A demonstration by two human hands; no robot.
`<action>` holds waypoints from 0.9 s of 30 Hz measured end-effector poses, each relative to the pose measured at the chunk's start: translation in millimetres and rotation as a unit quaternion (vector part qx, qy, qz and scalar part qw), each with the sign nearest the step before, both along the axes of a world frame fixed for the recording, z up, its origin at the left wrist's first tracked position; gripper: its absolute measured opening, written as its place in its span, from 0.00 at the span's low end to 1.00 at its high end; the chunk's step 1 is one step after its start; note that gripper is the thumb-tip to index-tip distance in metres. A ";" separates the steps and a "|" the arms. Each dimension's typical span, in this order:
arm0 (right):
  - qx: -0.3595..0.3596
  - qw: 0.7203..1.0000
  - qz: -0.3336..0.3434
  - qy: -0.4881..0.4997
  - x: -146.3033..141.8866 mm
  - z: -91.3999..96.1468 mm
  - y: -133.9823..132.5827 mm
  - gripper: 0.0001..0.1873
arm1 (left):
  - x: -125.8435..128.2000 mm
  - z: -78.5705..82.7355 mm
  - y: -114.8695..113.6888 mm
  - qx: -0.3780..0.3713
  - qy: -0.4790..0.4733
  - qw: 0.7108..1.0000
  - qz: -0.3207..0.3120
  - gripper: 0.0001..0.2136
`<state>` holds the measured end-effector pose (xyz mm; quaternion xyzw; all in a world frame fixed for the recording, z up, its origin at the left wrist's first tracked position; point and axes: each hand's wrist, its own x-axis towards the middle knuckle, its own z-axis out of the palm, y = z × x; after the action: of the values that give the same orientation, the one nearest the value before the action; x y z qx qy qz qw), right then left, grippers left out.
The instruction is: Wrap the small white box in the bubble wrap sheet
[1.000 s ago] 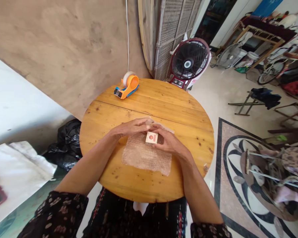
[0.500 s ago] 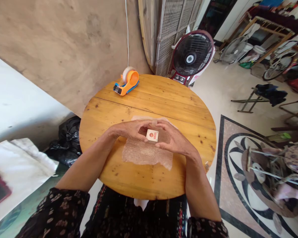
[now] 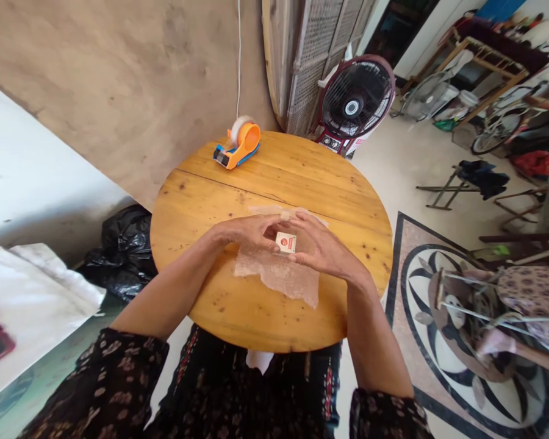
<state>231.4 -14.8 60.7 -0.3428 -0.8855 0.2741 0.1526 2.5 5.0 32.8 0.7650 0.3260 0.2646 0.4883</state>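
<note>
Hands (image 3: 286,241) | box (image 3: 286,242) lifted off bubble wrap (image 3: 279,274) (near edge raised)

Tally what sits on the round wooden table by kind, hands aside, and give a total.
Small box: 1
Bubble wrap sheet: 1
Orange tape dispenser: 1
Total: 3

The left hand and right hand both grip the small box above the bubble wrap sheet.
</note>
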 end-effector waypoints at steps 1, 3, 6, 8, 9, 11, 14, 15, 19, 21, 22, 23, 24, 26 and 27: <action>0.006 1.000 0.000 -0.011 -0.2 4.0 -4.3 0.36 | -1.0 -3.4 0.7 -0.026 -0.009 0.999 -0.038 0.28; 0.023 0.999 0.004 -0.034 0.0 11.4 -18.6 0.34 | -3.2 -11.0 2.4 -0.068 -0.028 0.994 -0.084 0.33; 0.038 0.997 0.007 -0.068 0.3 15.5 -51.4 0.33 | -5.9 -20.2 4.8 -0.072 -0.028 0.995 -0.068 0.39; 0.031 0.995 0.015 -0.089 -1.5 11.3 -74.7 0.35 | -7.0 -22.6 5.7 -0.059 -0.005 0.997 -0.057 0.41; 0.031 0.994 0.020 -0.100 -3.3 7.4 -84.8 0.37 | -7.3 -22.8 5.8 -0.054 0.005 0.997 -0.057 0.41; 0.061 0.991 0.012 -0.117 -8.3 -2.9 -99.3 0.38 | -7.6 -21.9 5.6 -0.050 0.009 0.996 -0.068 0.42; 0.118 0.982 -0.027 -0.142 -15.6 -16.5 -105.0 0.26 | -7.5 -20.3 4.7 -0.054 0.000 0.995 -0.080 0.41; 0.134 0.979 -0.040 -0.145 -17.3 -18.5 -104.0 0.19 | -7.3 -20.0 4.3 -0.052 0.002 0.995 -0.080 0.41; 0.164 0.977 -0.059 -0.125 -20.9 -10.6 -104.0 0.10 | -7.2 -18.1 3.2 -0.046 0.011 0.996 -0.076 0.42; 0.155 0.981 -0.038 -0.112 -22.3 -4.0 -112.3 0.10 | -7.6 -17.1 2.9 -0.063 0.014 0.994 -0.084 0.43; 0.150 0.982 -0.023 -0.110 -23.1 -2.9 -117.9 0.14 | -7.9 -16.9 2.9 -0.070 0.016 0.994 -0.086 0.44; 0.147 0.982 -0.010 -0.117 -23.9 -3.9 -123.5 0.18 | -8.1 -17.0 3.2 -0.070 0.018 0.994 -0.086 0.44; 0.150 0.980 -0.006 -0.127 -24.6 -7.5 -128.5 0.22 | -8.3 -17.4 3.5 -0.064 0.019 0.994 -0.083 0.43; 0.174 0.974 -0.028 -0.143 -25.5 -20.7 -134.0 0.23 | -8.5 -18.9 4.4 -0.047 0.020 0.996 -0.079 0.43; 0.193 0.970 -0.046 -0.140 -25.6 -28.7 -133.9 0.20 | -8.4 -19.9 4.7 -0.041 0.019 0.996 -0.079 0.42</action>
<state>205.7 -148.7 32.0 -0.3821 -0.9176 0.0403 0.1024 -5.8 9.7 12.9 0.7727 0.2840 0.1968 0.5325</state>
